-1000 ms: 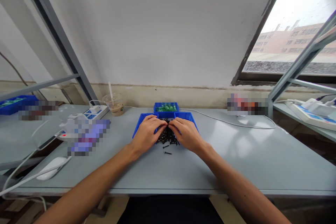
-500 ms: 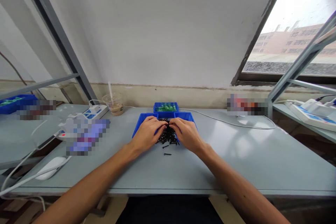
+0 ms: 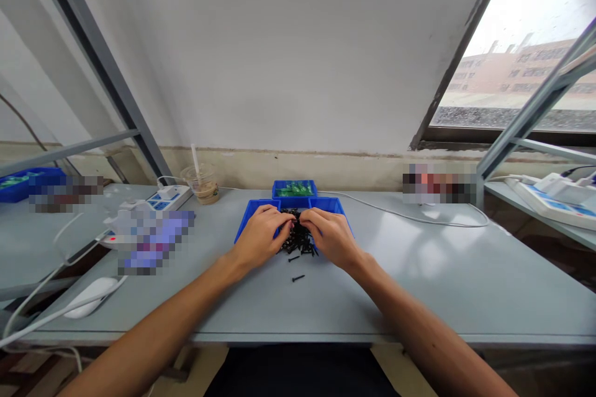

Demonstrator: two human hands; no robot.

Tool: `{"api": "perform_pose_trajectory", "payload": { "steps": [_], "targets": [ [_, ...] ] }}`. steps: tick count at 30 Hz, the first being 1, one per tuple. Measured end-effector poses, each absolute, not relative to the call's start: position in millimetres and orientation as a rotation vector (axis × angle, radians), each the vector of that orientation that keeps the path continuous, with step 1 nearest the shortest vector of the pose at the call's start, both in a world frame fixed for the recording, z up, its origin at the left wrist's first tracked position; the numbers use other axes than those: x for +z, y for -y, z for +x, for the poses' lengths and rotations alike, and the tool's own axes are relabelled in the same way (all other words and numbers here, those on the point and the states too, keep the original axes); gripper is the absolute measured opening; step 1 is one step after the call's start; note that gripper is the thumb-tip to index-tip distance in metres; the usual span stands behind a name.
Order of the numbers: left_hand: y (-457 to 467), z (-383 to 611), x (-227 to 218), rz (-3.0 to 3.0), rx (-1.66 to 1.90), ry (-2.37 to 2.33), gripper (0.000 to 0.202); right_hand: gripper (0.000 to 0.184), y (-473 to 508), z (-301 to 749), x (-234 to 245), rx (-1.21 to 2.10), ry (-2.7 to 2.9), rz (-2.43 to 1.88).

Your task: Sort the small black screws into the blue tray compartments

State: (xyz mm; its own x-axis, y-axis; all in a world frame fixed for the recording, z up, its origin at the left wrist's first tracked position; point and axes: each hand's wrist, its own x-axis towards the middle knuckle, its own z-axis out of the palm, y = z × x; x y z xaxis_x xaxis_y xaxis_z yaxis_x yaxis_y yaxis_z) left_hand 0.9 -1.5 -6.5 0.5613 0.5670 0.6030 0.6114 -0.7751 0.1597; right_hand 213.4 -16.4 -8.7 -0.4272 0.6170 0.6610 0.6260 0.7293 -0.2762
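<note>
My left hand [image 3: 264, 234] and my right hand [image 3: 334, 237] meet above a pile of black screws [image 3: 302, 243], fingers bent and tips pinched close together. What the fingertips hold is too small and too hidden to make out against the dark pile. Two loose screws lie in front of the pile: one [image 3: 293, 258] close to it, another [image 3: 298, 278] nearer me. Behind the hands stand blue bins, the left one [image 3: 246, 214] and right one [image 3: 342, 211] partly covered by my hands. A further blue bin [image 3: 294, 185] at the back holds green packets [image 3: 297, 189].
A plastic cup with a straw [image 3: 205, 189] stands back left, near a power strip [image 3: 168, 197]. A blurred phone-like thing [image 3: 158, 243] and a white mouse [image 3: 92, 298] lie at the left. A white cable [image 3: 410, 217] runs along the back right.
The loose screw nearest me has shifted slightly toward me and turned to a slant. Both hands stay almost in place, with small movements at the fingertips.
</note>
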Motion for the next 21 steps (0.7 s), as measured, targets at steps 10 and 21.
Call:
{"api": "perform_pose_trajectory", "payload": {
  "steps": [10, 21],
  "targets": [
    [1.7, 0.2, -7.2, -2.697, -0.991, 1.034, 0.023, 0.022, 15.7, 213.3, -9.6, -0.024, 2.16, -0.942],
    [2.0, -0.1, -8.1, -2.712, -1.044, 0.996, 0.021, 0.022, 16.3, 211.2, -6.6, -0.067, 2.14, -0.982]
  ]
}}
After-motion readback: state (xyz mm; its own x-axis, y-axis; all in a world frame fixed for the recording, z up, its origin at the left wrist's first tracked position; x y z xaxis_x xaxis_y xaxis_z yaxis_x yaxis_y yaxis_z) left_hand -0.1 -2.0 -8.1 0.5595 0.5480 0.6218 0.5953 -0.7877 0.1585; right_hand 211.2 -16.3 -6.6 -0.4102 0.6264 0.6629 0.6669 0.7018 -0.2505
